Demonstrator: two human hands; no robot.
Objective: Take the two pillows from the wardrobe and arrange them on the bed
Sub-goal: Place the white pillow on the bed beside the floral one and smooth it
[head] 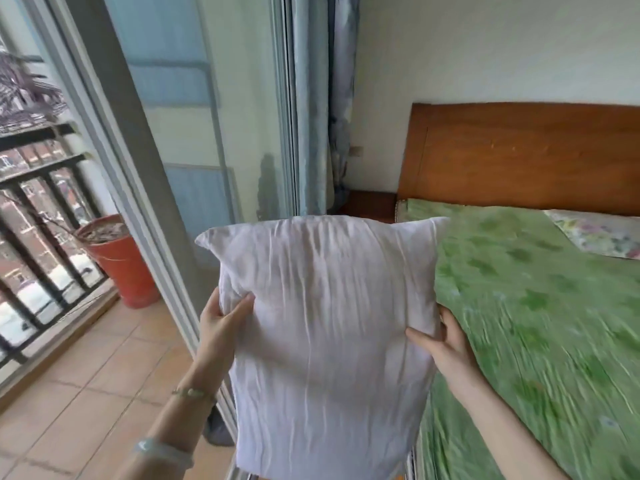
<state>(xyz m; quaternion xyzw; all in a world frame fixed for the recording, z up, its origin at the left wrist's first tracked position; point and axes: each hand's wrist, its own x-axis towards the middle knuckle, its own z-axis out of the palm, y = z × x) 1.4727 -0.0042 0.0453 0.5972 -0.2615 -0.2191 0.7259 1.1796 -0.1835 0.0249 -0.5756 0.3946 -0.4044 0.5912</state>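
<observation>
Head view: two grips hold a white pillow (329, 323) up in the air.
The left grip (221, 320) pinches its left side and the right grip (440, 344) clutches its right side, at the side edge of the green bed (536, 306). A flowery pillow (599, 233) lies at the head edge, by the headboard (519, 154).

Both arms reach forward from the near edge, forearms bare and angled inward toward each other. The left hand (221, 317) is raised, thumb pressed across the front of a white pillow (329, 323) and fingers hidden behind its left edge. It carries a thin chain bracelet (194, 393) at the wrist and, nearer, a pale bangle (162, 452). The right hand (443, 344) sits slightly lower, pinching the right edge the same way, thumb in front.
</observation>
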